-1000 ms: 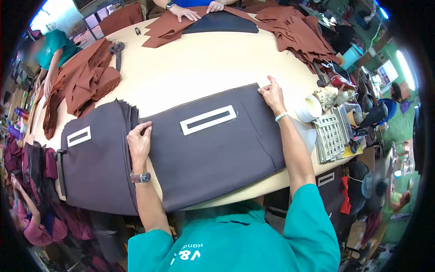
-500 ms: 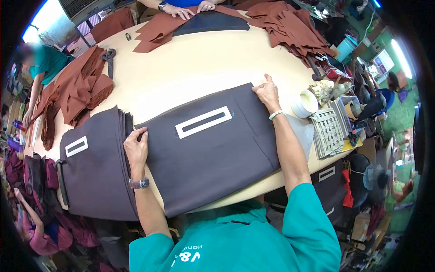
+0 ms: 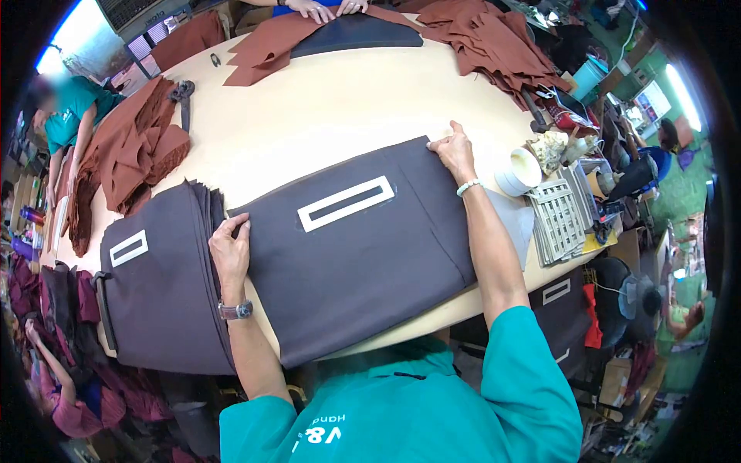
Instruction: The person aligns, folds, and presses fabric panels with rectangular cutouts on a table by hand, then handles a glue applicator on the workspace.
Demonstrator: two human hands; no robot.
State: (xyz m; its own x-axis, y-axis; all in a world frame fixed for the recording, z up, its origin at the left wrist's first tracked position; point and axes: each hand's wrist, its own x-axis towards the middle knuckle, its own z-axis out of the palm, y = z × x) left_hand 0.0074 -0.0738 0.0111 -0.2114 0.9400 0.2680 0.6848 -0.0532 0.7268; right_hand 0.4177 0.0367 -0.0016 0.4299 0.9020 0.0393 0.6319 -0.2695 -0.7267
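Note:
A dark fabric panel point(image 3: 347, 278) lies in front of me on the pale table, its near edge hanging over the table's side. A white rectangular frame point(image 3: 309, 221) sits on its upper part. My left hand point(image 3: 230, 245) pinches the panel's far left corner. At the far right corner my right hand point(image 3: 455, 154) pinches the fabric between thumb and finger. Left of my left hand lies a stack of similar dark panels point(image 3: 162, 293), with a smaller white frame point(image 3: 129, 248) on the top one.
White tub point(image 3: 519, 171) and stacked slotted pale pieces point(image 3: 557, 220) stand right of the panel. Brown fabric piles lie at left point(image 3: 143, 154) and far right point(image 3: 494, 50). Scissors point(image 3: 184, 104) rest far left. Across the table, another person's hands point(image 3: 328, 9) touch brown fabric.
Both my hands keep their grip on the panel, which stays almost in place. The person at far left has shifted, with both arms now reaching down by the brown fabric.

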